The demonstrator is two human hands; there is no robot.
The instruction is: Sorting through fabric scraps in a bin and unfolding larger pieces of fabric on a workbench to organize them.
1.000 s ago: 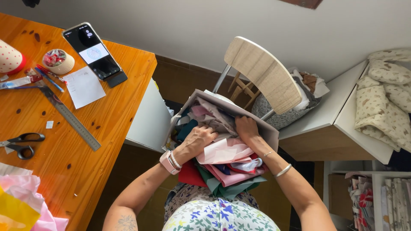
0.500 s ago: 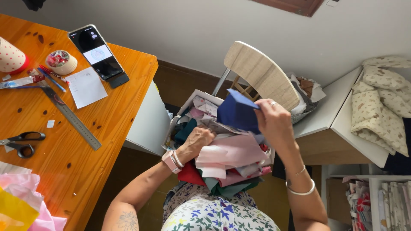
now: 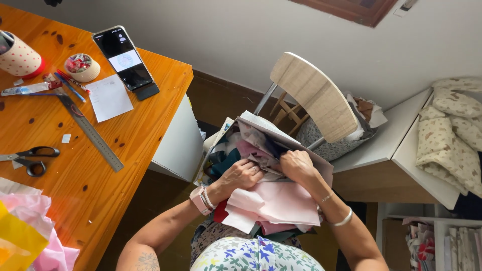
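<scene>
A box of folded fabric pieces (image 3: 261, 150) rests on my lap in front of a wooden chair (image 3: 314, 95). Pink, grey, teal and red pieces fill it, and a pale pink piece (image 3: 281, 203) lies on top near me. My left hand (image 3: 241, 175) presses into the stack at the left side, fingers curled among the fabrics. My right hand (image 3: 298, 165) digs into the pile beside it, fingers buried between the pieces under a grey flap. Both wrists wear bracelets.
An orange wooden table (image 3: 140, 145) stands at the left with a phone (image 3: 125, 60), a metal ruler (image 3: 90, 130), black scissors (image 3: 27, 158), a paper note (image 3: 108, 98), pens and pink and yellow tissue (image 3: 25, 236). White shelves with patterned cloth (image 3: 452, 130) stand at the right.
My right hand, which held a dark blue piece raised above the box, has come down and pushed back into the pile. The blue piece is out of sight. The left hand stayed in place.
</scene>
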